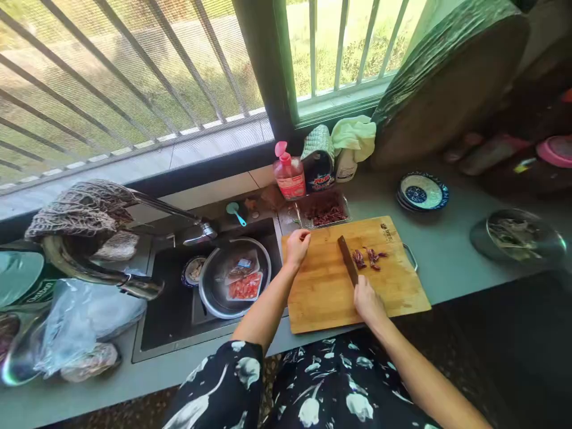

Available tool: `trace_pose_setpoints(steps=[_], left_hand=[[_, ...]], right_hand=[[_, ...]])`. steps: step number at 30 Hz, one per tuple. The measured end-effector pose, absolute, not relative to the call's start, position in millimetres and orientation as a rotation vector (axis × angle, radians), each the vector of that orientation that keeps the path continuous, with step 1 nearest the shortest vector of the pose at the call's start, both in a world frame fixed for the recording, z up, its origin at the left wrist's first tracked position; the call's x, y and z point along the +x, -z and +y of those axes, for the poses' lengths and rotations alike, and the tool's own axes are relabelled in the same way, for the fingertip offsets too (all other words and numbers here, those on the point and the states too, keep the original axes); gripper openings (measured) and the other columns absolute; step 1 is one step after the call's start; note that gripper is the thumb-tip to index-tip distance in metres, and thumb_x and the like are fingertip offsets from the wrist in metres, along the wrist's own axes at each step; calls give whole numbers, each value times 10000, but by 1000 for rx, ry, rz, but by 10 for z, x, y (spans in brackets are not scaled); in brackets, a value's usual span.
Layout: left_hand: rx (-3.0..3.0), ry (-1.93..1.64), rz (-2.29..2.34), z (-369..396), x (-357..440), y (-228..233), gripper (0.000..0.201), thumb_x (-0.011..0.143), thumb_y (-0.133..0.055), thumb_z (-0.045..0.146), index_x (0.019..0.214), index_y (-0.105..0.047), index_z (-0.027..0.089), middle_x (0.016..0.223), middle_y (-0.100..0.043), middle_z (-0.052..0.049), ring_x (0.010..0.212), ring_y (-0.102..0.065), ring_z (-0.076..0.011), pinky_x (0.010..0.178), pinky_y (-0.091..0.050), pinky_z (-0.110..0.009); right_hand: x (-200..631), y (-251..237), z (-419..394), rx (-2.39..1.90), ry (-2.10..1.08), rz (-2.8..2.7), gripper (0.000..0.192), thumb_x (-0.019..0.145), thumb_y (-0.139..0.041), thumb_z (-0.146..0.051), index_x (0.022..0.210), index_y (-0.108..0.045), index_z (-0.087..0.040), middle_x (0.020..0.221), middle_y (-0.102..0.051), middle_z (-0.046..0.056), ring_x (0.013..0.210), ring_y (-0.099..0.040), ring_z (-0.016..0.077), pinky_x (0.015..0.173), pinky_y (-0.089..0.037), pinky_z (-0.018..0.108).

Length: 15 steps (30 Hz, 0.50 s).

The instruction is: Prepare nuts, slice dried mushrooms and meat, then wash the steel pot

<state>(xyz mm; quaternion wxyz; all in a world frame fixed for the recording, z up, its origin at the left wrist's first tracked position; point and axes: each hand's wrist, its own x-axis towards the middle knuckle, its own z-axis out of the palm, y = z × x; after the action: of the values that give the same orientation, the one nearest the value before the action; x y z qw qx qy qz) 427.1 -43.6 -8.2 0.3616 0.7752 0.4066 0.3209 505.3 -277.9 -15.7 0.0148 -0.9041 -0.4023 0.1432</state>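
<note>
My right hand (369,301) is wrapped round the handle of a kitchen knife (347,260), whose dark blade rests upright on the wooden cutting board (322,301). Just right of the blade lie small dark-red pieces (373,257), cut from something I cannot name for sure. Above the board's upper left corner, my left hand (297,246) has its fingers curled together; whether anything is in them is hidden. Close beyond that hand stands a clear plastic tray (300,210) with dark-red shreds (329,215) in it.
Left of the board is a sink with a metal bowl (204,286) holding packaged meat (245,287). A faucet (143,286) reaches over it. Bottles, including a pink pump bottle (290,179), line the window. Stacked plates (422,192) and a metal pot (480,238) stand at right.
</note>
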Motion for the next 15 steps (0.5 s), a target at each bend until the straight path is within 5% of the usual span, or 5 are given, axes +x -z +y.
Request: trace_pose_setpoints(steps=[15], left_hand=[[2481,-322,1137,292,5802,189,301,781,-422,123,1008,-602,203,1095,-537,-112,1121,-382,-253,876,-362,-372]], right_hand=[[5478,202,-3082,-2423,-304,-1184,251,844,-273,-223,1014,-445,-157,880,-586,90,798,-581,176,630,-428,265]])
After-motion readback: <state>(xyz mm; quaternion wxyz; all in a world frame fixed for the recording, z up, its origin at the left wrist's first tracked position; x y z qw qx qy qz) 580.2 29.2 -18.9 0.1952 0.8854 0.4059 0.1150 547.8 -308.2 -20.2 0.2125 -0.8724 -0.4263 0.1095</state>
